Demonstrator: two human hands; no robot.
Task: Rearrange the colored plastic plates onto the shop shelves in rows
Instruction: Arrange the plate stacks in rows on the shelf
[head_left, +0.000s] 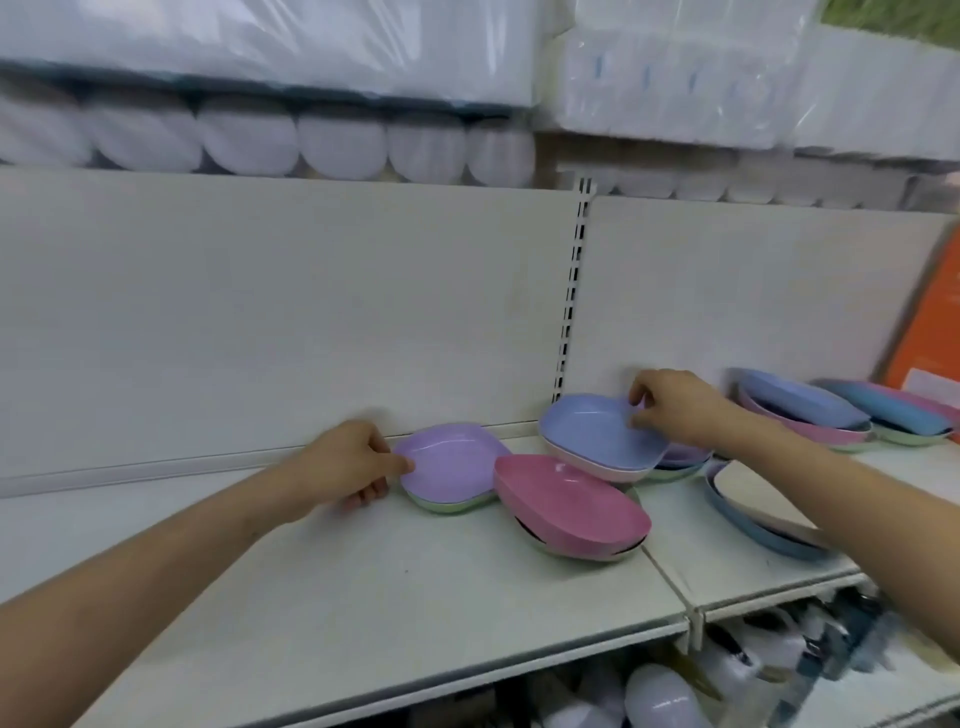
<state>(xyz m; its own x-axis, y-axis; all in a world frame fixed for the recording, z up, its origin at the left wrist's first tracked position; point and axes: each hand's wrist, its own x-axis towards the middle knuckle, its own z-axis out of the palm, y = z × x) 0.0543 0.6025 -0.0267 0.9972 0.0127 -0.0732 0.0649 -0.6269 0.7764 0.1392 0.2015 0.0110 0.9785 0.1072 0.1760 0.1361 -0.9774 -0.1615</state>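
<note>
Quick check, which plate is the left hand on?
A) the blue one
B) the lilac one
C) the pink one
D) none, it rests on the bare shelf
B: the left hand pinches the left rim of the lilac plate, while the right hand grips the blue plate and the pink plate lies untouched in front.

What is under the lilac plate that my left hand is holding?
A pale green plate sits under the lilac plate; only its front rim shows. The left hand pinches the lilac plate's edge. The green plate's inside, and anything between the two, is covered.
</note>
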